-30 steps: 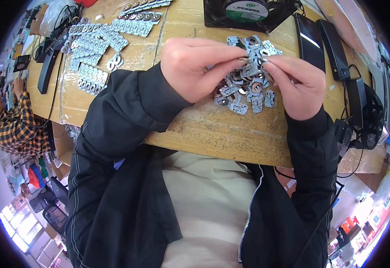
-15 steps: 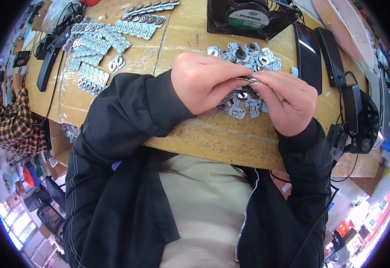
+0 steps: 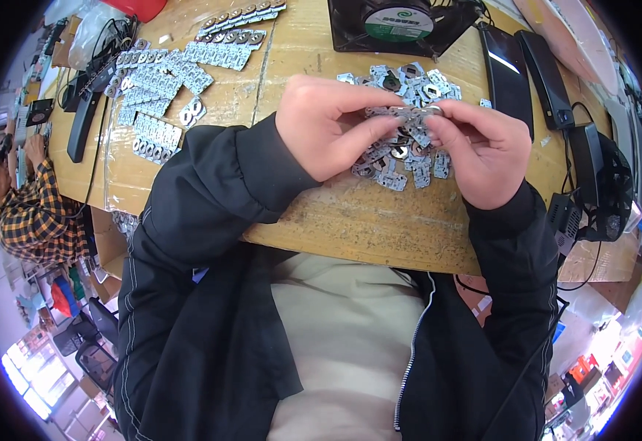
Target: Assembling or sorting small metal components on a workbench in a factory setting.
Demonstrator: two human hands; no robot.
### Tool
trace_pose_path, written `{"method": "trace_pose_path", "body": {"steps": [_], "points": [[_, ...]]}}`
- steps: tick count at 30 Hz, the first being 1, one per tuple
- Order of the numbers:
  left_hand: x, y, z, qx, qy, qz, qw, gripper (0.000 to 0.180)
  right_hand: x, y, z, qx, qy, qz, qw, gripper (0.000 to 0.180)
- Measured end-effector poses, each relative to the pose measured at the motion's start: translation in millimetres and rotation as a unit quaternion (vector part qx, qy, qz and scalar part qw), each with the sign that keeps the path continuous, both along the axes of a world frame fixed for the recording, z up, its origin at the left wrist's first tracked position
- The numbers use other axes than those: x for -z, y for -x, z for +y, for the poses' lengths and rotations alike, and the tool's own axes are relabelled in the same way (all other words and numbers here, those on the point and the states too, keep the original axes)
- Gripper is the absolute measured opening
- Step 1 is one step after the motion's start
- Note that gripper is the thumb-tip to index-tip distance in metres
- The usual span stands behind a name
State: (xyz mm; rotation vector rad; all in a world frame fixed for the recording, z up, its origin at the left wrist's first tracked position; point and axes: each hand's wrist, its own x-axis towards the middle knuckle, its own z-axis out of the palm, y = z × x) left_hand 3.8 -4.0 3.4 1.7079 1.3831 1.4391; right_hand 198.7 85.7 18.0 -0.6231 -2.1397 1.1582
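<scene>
My left hand (image 3: pixel 328 125) and right hand (image 3: pixel 483 151) meet above the bench, both pinching one small metal stamped piece (image 3: pixel 409 112) between thumbs and fingertips, held level just over the loose pile of stamped metal parts (image 3: pixel 402 151). I judge I'm at the step of working this single piece, snapping or bending it apart; the next move calls for a firm, even twist without losing my grip on its thin edges. The pile lies on the wooden workbench (image 3: pixel 350 220), near its front edge. Farther left lie joined strips of metal parts (image 3: pixel 159 95); beyond the pile sits a black cooling fan (image 3: pixel 398 26).
</scene>
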Motion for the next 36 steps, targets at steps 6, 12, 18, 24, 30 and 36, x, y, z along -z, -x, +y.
{"method": "trace_pose_path", "body": {"steps": [6, 12, 18, 24, 30, 36], "points": [[-6.3, -7.9, -2.7, -0.048, 0.002, 0.043, 0.998, 0.012, -2.7, 7.7, -15.3, 0.085, -0.063, -0.005, 0.994, 0.014], [-3.9, -10.9, -4.7, -0.08, 0.036, 0.029, 0.996, 0.012, -6.4, 9.3, -19.8, 0.101, -0.141, -0.028, 0.984, 0.014], [-0.8, -3.3, -0.3, -0.064, -0.115, 0.189, 0.973, 0.013, 9.4, 9.0, 4.1, 0.059, 0.282, 0.049, 0.956, 0.02], [-0.4, 0.5, 0.0, -0.038, -0.156, 0.27, 0.949, 0.02, 13.2, 8.2, 9.9, 0.02, 0.321, 0.03, 0.947, 0.018], [-0.8, -1.8, -2.2, -0.05, -0.132, 0.289, 0.947, 0.022, 11.9, 7.5, 9.2, 0.017, 0.31, 0.007, 0.951, 0.018], [-1.5, -0.7, -0.9, -0.061, -0.155, 0.265, 0.95, 0.022, 10.8, 6.9, 9.5, 0.014, 0.321, 0.013, 0.947, 0.019]]}}
